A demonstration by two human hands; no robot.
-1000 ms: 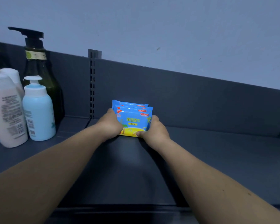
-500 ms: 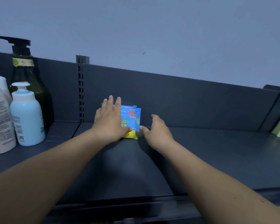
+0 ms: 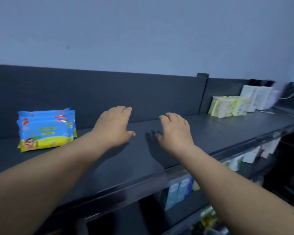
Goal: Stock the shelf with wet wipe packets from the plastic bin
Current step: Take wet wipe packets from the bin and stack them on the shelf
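Standing upright on the dark shelf (image 3: 143, 160), the wet wipe packets (image 3: 46, 131) are seen as a short row, one behind another, with the front packet facing the camera. Its upper part is blue and its lower part yellow, and a cartoon figure is printed at its lower left corner. The back panel (image 3: 109, 92) rises just behind the packets; whether the rearmost packet touches it cannot be told. The packets are touched by neither hand.

The left hand (image 3: 115, 128) is held to the right of the packets, clearly apart from them. It is turned palm down, with the fingers straight and together and the thumb spread out, and nothing is held in it. The right hand (image 3: 175, 133) is held farther to the right of the packets, beyond the left hand. It too is turned palm down, with the fingers loosely spread and relaxed, and nothing is held in it. A shadow (image 3: 151, 141) is cast on the shelf surface between the two hands. Whether either palm rests on the surface cannot be told.

Far to the right of the packets, on the same level, pale green packs (image 3: 227, 107) are stood, with white boxes (image 3: 256, 97) beyond them. Below and to the right of the packets, blue cartons (image 3: 178, 190) are seen on a lower level, blurred. A plain bluish wall (image 3: 143, 31) is seen above the packets.
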